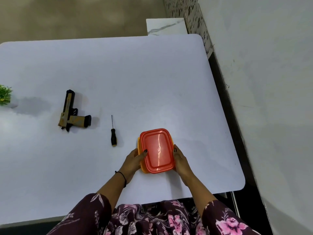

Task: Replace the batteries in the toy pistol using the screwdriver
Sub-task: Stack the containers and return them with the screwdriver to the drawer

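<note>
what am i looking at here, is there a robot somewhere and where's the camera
No robot: the two grips are a person's bare hands, filmed by one camera worn on the head, looking down. The left grip and right grip hold a red-lidded box by its two sides, thumbs on the lid, near the front of a white table. Left of it lies a screwdriver, further left a toy pistol on its side, neither touched. A small green plant shows at the left edge.
</note>
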